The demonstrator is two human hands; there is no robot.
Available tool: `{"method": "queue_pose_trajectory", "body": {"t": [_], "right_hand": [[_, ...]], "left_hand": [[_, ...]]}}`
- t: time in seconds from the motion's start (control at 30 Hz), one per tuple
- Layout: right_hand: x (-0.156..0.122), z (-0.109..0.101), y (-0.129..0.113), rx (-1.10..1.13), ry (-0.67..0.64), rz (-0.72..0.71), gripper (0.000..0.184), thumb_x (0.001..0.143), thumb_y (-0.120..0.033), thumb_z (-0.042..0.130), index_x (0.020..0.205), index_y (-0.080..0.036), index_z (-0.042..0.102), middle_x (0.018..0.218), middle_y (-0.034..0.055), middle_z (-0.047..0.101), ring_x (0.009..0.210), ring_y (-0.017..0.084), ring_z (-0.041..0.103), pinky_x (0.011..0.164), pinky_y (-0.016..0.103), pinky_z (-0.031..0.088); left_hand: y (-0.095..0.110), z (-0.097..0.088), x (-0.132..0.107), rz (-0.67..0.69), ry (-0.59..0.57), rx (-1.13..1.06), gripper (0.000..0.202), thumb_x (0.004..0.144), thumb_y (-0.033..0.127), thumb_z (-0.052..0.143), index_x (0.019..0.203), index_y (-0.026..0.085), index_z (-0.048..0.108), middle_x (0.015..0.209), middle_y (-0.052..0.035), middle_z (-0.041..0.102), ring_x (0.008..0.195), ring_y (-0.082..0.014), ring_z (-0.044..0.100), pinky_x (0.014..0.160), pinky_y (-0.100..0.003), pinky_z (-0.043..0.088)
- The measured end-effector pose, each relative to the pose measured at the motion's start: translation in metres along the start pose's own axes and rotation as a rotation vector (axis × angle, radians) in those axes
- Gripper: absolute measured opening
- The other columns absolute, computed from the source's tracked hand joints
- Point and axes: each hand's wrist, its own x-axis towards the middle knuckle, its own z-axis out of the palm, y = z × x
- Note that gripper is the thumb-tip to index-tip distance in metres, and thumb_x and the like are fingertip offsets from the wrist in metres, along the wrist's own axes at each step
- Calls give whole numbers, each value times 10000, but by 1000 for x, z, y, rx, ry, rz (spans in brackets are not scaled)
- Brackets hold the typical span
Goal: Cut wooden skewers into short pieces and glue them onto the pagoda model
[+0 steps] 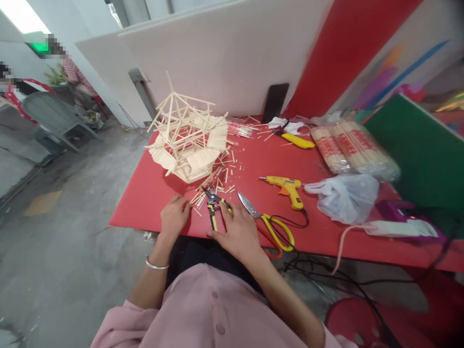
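Note:
A model house of thin wooden sticks (186,137) stands on the red table (145,193). Loose cut sticks (212,181) lie in front of it. My left hand (174,216) rests on the table with curled fingers touching a small stick by the pile. My right hand (237,231) lies on the black-and-yellow cutting pliers (213,205), fingers over their handles. Yellow-handled scissors (268,221) lie just right of that hand.
A yellow glue gun (288,188), a crumpled plastic bag (344,197), wrapped bundles of sticks (353,152), a yellow knife (297,140), a black phone (274,101) and a power strip (398,227) sit on the table. Cables hang off the front edge. A person sits far left.

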Motion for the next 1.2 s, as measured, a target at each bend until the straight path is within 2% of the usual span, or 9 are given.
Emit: {"method": "queue_pose_trajectory", "body": {"t": [0.3,0.47,0.53,0.63,0.73,0.8,0.87,1.0,1.2], "right_hand": [[15,7,-10,-35,-26,103,795,682,-399,670,1402,-123,474,1273,214,566,1130,370,532,935,499,425],[23,-2,15,256,-44,189,757,668,-375,640,1376,-143,510,1195,167,632,1105,324,590,941,454,471],[22,-1,23,350,-20,192,712,706,-369,615,1384,-185,504,1214,137,638,1128,300,597,961,444,472],[17,7,23,336,59,161,706,696,-379,647,1365,-188,526,1239,152,623,1165,326,573,1002,497,446],[13,5,9,342,193,119,583,732,-425,659,1252,-165,618,1216,176,621,1154,341,566,999,529,441],[11,-7,-1,458,262,75,425,814,-438,617,1151,-185,669,1143,143,656,1087,286,604,970,457,473],[9,-24,-12,631,188,22,305,885,-418,564,1065,-207,692,1008,87,699,916,204,653,838,326,523],[15,-43,-33,803,-66,-12,290,918,-420,536,1007,-208,712,789,15,709,637,126,609,588,214,473],[39,-29,-46,852,17,66,348,907,-435,513,826,-172,725,570,-18,592,508,101,485,485,198,386]], "left_hand": [[3,5,15,114,-112,183,258,944,276,423,926,186,664,1018,-93,663,786,-194,640,564,-288,333],[-15,6,16,105,-75,93,299,960,285,387,923,184,667,963,-110,684,772,-220,640,584,-296,356],[-20,3,12,70,-38,-53,263,946,283,420,920,191,665,947,-102,697,778,-213,639,623,-291,386],[-16,-4,1,57,-22,-502,172,893,277,506,836,199,648,825,-60,702,718,-172,623,667,-268,428],[0,-13,-11,-32,-205,-1081,224,840,402,599,769,191,623,565,-4,610,479,-123,530,505,-233,396],[14,-17,-16,-111,-308,-1364,294,780,467,677,765,180,617,530,6,594,415,-104,492,416,-211,332],[25,-21,-16,-206,-319,-1565,338,702,466,765,754,168,614,556,10,600,401,-76,467,382,-186,282],[39,-26,-4,-346,-160,-1811,389,569,395,873,745,146,631,503,68,499,391,-20,355,375,-146,215],[44,-28,18,-378,-134,-1858,364,574,376,859,736,137,637,434,81,439,374,-22,317,371,-153,165]]}}
